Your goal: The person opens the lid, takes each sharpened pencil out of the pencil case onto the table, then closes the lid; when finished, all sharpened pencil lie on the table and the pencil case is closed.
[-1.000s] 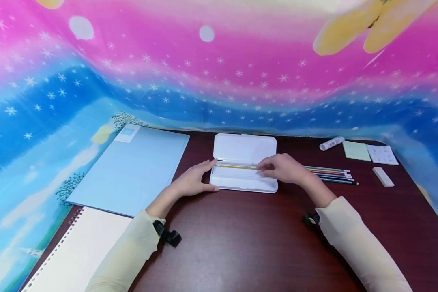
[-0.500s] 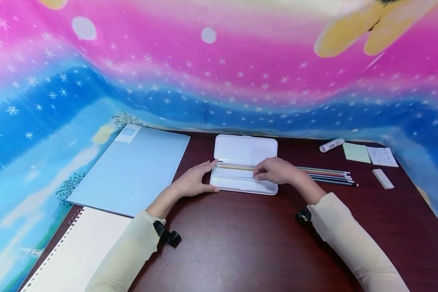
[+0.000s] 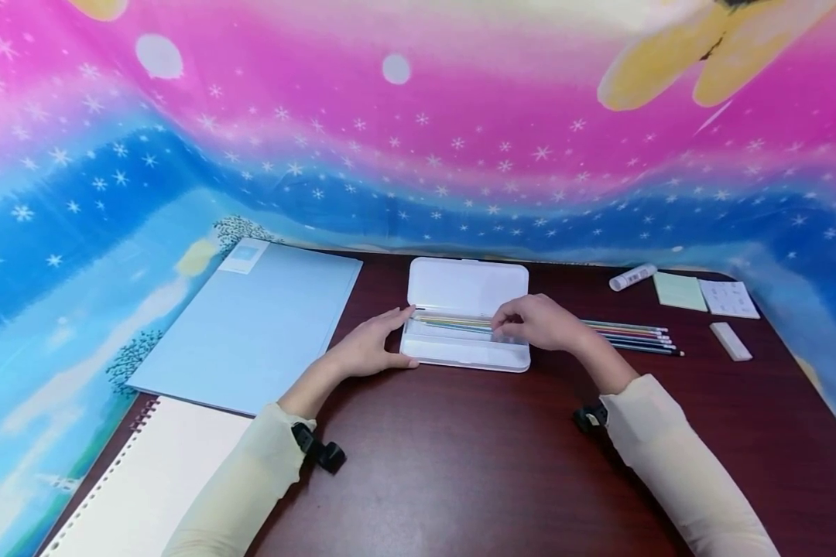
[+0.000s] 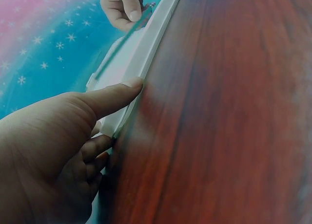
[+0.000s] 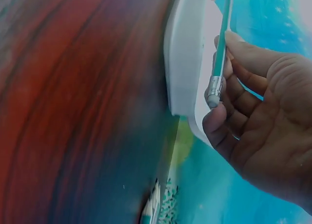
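Observation:
A white pencil case (image 3: 468, 283) lies with its lid up on the dark wooden table. My left hand (image 3: 364, 346) grips its left end, thumb (image 4: 114, 98) on the front edge and fingers at the far side. Over the right part of the case, my right hand (image 3: 542, 321) pinches a green pencil (image 5: 222, 58) near its eraser end, as the right wrist view shows. That pencil slants along the inside of the tray. Beside it in the tray lies a yellow pencil (image 3: 453, 319), partly hidden by my right hand.
Several pencils (image 3: 637, 340) lie side by side right of the case. Farther right are a glue stick (image 3: 632, 277), green sticky notes (image 3: 680, 291), a white note pad (image 3: 729, 299) and a white eraser (image 3: 731, 341). A blue folder (image 3: 251, 325) overlaps a spiral notebook (image 3: 146, 472) at left.
My right hand moved left over the case, then back right. A bluish-green pencil now shows in the tray beside the yellow one. My left hand has stayed on the case.

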`<state>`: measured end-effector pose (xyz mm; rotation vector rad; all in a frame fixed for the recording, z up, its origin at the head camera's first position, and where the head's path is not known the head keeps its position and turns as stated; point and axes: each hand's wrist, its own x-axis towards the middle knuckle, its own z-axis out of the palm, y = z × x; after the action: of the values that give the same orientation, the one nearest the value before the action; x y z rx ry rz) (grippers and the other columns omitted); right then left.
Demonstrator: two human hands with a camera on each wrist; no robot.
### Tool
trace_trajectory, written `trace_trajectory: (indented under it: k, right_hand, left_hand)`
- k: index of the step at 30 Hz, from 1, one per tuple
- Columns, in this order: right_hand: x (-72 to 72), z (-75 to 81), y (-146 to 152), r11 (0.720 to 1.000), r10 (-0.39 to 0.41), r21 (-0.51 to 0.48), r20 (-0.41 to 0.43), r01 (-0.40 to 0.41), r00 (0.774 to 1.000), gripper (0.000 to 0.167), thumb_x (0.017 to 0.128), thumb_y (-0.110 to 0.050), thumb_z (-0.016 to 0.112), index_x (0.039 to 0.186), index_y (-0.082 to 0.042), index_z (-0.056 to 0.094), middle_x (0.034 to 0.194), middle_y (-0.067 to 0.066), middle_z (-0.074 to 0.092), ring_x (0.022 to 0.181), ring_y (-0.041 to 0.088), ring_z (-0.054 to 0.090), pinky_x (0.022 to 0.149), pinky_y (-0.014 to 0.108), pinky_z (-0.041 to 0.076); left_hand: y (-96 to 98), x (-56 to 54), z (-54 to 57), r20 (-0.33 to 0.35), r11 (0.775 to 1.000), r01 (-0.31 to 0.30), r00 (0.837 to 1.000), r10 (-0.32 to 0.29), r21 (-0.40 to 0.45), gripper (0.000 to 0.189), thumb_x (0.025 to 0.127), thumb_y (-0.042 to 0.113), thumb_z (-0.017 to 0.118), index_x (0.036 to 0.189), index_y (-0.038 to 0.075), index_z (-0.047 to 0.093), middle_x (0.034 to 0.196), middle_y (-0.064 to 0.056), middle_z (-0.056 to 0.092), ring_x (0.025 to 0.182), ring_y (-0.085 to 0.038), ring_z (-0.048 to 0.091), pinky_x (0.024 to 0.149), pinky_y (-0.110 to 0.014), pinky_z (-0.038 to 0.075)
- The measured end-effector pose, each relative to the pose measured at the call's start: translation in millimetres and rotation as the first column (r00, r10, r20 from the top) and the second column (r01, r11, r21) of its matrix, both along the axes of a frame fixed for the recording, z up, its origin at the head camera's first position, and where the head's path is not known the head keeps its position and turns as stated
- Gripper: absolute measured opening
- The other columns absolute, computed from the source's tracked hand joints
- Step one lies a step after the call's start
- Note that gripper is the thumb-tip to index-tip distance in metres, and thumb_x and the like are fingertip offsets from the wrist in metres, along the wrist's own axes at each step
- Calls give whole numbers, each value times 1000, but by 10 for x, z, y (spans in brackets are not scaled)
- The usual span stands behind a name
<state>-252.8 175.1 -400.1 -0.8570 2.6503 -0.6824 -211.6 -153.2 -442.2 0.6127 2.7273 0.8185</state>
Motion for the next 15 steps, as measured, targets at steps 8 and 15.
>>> trace_trajectory:
  k: [8, 15]
  right_hand:
    - [12, 45, 209, 996, -63, -74, -99, 56, 993, 9, 96, -19, 70, 101, -21, 77, 100, -5, 76, 85, 14, 60, 78, 35, 50]
    - [54, 84, 461, 987, -146, -80, -85, 139, 986, 9, 97, -23, 70, 103, -25, 76, 103, -2, 75, 79, 19, 58, 73, 33, 48]
  left_hand:
    - [-5, -4, 4, -5, 1000, 4, 1000, -4, 4, 97, 87, 46, 78, 163, 19, 24, 166, -15, 31, 156, -30, 26, 124, -50, 28]
    - [-8, -3, -8, -3, 1000, -2, 1000, 2, 5, 97, 87, 46, 78, 163, 20, 25, 165, -16, 30, 155, -31, 26, 123, -51, 29]
